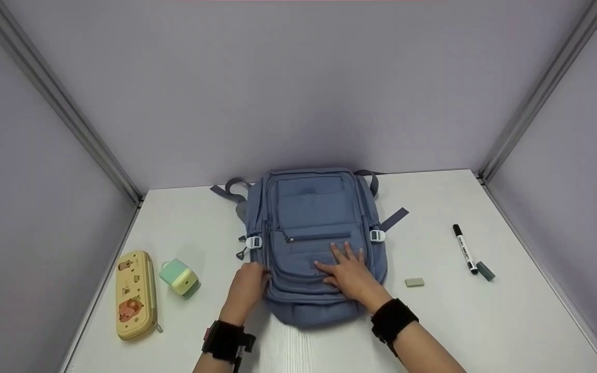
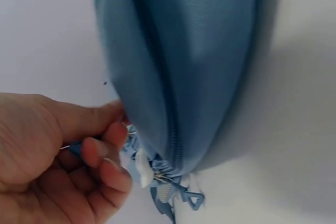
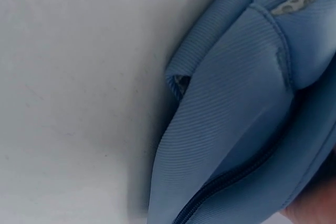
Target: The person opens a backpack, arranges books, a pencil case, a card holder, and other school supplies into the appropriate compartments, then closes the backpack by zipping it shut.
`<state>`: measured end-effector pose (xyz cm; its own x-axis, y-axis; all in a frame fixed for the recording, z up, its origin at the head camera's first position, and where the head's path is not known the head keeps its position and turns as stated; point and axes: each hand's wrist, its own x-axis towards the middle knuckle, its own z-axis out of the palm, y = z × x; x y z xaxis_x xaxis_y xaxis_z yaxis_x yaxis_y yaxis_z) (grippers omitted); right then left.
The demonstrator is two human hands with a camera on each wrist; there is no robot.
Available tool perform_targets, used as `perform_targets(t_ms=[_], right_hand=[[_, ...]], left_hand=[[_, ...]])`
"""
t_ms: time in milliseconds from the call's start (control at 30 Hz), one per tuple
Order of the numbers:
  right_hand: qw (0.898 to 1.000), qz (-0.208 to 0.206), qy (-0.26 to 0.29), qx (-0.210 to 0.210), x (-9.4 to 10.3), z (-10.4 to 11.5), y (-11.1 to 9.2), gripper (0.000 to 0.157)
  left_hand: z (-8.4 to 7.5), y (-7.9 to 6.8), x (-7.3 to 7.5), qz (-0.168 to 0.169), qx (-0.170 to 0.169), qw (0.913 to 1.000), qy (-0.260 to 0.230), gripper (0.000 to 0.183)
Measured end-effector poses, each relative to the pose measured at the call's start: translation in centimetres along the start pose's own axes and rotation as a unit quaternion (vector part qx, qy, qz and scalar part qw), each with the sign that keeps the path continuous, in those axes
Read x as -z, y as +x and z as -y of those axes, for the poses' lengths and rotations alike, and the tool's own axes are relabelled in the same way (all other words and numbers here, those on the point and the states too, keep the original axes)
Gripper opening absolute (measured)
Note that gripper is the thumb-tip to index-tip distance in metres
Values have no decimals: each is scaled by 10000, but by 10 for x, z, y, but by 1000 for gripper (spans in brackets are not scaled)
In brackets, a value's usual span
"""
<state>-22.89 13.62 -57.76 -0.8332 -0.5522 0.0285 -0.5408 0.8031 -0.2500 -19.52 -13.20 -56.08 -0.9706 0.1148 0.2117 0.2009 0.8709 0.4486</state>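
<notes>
A blue backpack [image 1: 316, 207] lies on the white table, its front pocket and zipper facing up. At its lower left edge is my left hand [image 1: 248, 284], fingers curled. In the left wrist view the thumb and fingers of that left hand [image 2: 68, 156] pinch a small zipper pull [image 2: 76, 149], mostly hidden by the fingers, beside the bag's side. My right hand [image 1: 351, 274] rests with spread fingers on the lower front of the bag. A dark zipper [image 3: 226, 179] runs along the bag's side in the right wrist view.
Left of the bag are a yellow pencil case [image 1: 135, 295] and a green-and-yellow block-shaped item [image 1: 179, 277]. To the right lie a small greenish eraser [image 1: 414, 282], a black-capped marker [image 1: 465, 249] and a dark green piece [image 1: 485, 271]. Pale panels [image 1: 298, 93] enclose the table.
</notes>
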Motion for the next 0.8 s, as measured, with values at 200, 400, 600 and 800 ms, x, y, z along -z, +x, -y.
perform_targets(t_ms=[200,400,600,800], right_hand=[[10000,-59,-21,45,-1,-1,1,44],[9999,-120,6,6,-2,2,2,43],[9999,-130,-37,-71,0,4,3,43],[9997,-106,-172,-162,-2,6,3,43]], left_hand=[[5,6,-12,-673,-103,9964,510,15],[13,15,-15,-1273,-415,9881,758,19],[18,25,-16,-1173,-303,9890,855,19],[20,24,-6,-744,-271,9912,1064,16]])
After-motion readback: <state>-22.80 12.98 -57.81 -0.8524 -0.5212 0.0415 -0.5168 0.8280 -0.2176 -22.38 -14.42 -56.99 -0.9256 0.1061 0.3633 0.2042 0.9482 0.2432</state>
